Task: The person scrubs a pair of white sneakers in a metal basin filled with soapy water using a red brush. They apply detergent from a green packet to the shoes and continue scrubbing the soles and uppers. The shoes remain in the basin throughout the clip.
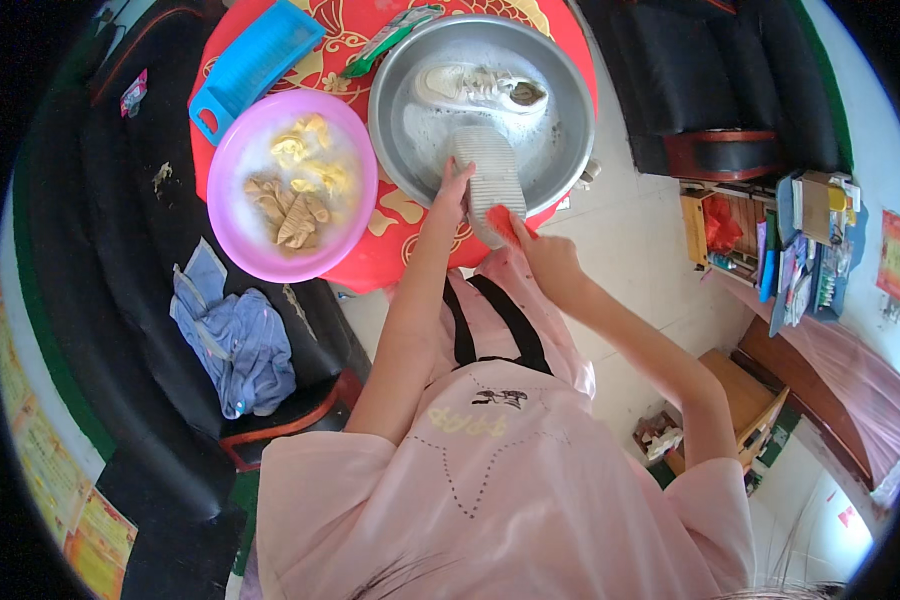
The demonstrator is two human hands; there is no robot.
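Note:
My left hand [456,189] holds a pale shoe [487,172] by its side, with the ribbed sole turned up, over the near rim of a round metal basin [386,135]. In my right hand [553,259] is a red brush [504,223], its bristles against the near end of that sole; the bristles themselves are mostly hidden. A white laced sneaker [469,88] lies on its side in the basin, among a little water and suds. Left of the basin, a pink plastic basin [219,187] contains yellow cloth [322,176] and brown cloth [292,217] in foamy water.
A blue plastic washboard [259,64] and a green-and-white packet [390,41] lie on the red patterned tablecloth [397,251]. Blue clothing [247,352] rests on the black sofa [142,300] at left. Another black sofa [690,67] and a cluttered shelf [757,240] stand at right.

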